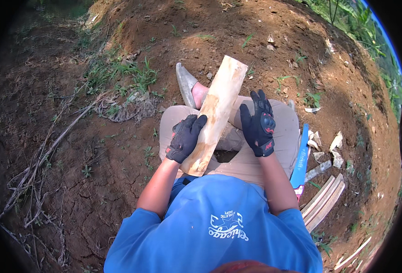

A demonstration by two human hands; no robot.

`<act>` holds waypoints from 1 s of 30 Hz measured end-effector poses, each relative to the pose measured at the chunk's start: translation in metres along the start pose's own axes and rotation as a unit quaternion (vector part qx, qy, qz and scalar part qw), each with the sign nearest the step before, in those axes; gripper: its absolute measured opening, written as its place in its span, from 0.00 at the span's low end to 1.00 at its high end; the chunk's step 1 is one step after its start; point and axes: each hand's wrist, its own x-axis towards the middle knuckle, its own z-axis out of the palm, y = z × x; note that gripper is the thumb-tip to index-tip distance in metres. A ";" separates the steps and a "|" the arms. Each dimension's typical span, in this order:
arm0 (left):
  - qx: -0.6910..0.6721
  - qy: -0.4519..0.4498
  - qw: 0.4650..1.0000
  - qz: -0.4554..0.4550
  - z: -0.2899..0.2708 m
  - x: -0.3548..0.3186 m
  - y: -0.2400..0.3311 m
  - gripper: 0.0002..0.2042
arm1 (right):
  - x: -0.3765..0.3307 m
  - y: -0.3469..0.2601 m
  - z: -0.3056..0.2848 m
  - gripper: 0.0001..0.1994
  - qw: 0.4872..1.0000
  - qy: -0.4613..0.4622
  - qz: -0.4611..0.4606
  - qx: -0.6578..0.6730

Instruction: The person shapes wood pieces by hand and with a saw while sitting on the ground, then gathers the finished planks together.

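Note:
A pale, bark-stripped piece of wood [217,111] with brownish patches lies slantwise over my lap, its far end pointing up and to the right. My left hand [186,136], in a black glove, grips its left edge, with the thumb lying on the upper face. The fingers underneath are hidden. My right hand [258,123], gloved the same way, hovers over my right leg just right of the wood. Its fingers are stretched out, the thumb stands apart, and nothing is in it.
Beside my right leg lies a saw with a blue blade [302,157]. Past it are pale wood chips [336,142] and several long split strips [324,200]. Dry branches [51,145] lie on the bare soil at left, near grass tufts [142,77].

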 end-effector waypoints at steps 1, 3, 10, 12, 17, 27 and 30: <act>0.012 0.002 1.000 0.004 -0.002 0.003 -0.001 0.25 | 0.008 -0.013 -0.021 0.22 1.000 -0.011 -0.030 0.000; 0.034 -0.015 0.999 0.009 -0.001 0.002 -0.007 0.24 | 0.024 -0.031 -0.056 0.16 0.984 -0.140 -0.046 0.099; 0.054 0.027 0.988 0.145 0.018 0.004 -0.084 0.20 | 0.067 -0.110 -0.134 0.11 0.834 -0.268 -0.169 0.453; 0.071 0.030 0.981 0.180 0.018 -0.006 -0.128 0.21 | 0.059 -0.134 -0.145 0.11 0.816 -0.246 -0.238 0.467; 0.124 -0.092 0.987 -0.038 0.004 0.008 -0.033 0.25 | 0.046 -0.159 -0.155 0.11 0.807 -0.244 -0.290 0.452; 0.072 -0.014 0.996 -0.047 -0.011 0.012 -0.029 0.26 | 0.028 -0.177 -0.149 0.12 0.791 -0.205 -0.318 0.480; 0.066 -0.050 0.996 -0.038 -0.001 0.023 -0.024 0.25 | 0.024 -0.162 -0.142 0.13 0.816 -0.163 -0.287 0.475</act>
